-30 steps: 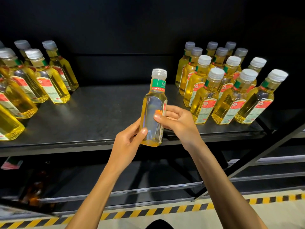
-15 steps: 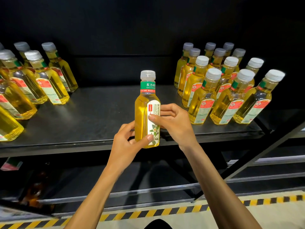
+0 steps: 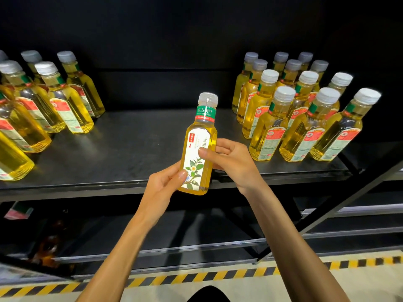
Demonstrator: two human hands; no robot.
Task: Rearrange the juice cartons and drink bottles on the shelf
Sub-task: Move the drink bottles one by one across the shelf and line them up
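A yellow tea bottle (image 3: pixel 199 136) with a clear cap, a green neck band and a white flower label is held upright over the front edge of the black shelf (image 3: pixel 135 147). My left hand (image 3: pixel 162 188) grips its lower part, thumb on the label. My right hand (image 3: pixel 231 162) holds its middle from the right, thumb across the label. The label's front faces me.
Several like bottles (image 3: pixel 305 114) stand grouped at the shelf's right, several more bottles (image 3: pixel 43 105) at its left. A gap lies between the groups. A slanted black brace (image 3: pixel 340 205) runs down at right. A lower shelf (image 3: pixel 174 236) and striped floor tape (image 3: pixel 196 277) lie below.
The bottle has been turned in both hands, so the white flower label now faces me instead of its side. It stays at about the same place.
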